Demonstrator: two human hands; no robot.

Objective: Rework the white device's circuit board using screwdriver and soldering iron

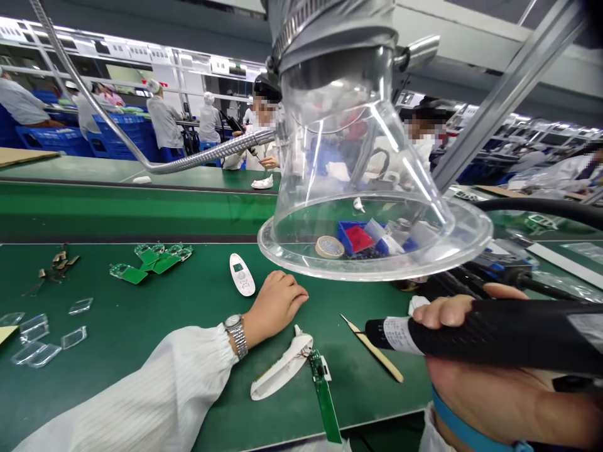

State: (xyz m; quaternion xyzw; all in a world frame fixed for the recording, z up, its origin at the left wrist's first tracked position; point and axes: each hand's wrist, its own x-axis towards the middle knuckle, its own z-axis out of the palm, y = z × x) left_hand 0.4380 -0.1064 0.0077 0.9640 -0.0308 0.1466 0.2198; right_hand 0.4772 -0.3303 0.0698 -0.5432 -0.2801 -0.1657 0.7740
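My left hand [276,304], with a metal watch at the wrist, rests on the green work surface. Its fingers are curled and pressed together; whatever they may hold is hidden. My right hand [490,395] grips a black electric screwdriver [509,336], its tip pointing left. Below my left hand lies a white plastic housing half [277,373], wired to a long green circuit board [326,398]. A white front cover [242,275] with a window and button holes lies just left of my left hand. Under the screwdriver tip is a slim pale stick-like tool [379,356] with a pointed end.
A clear extraction hood [372,267] hangs low over the surface. Behind it stand a blue parts box [346,238] and a round dish [329,247]. Green circuit boards [157,258], clear lenses [35,329] and small brown parts [60,260] lie left. Co-workers sit beyond.
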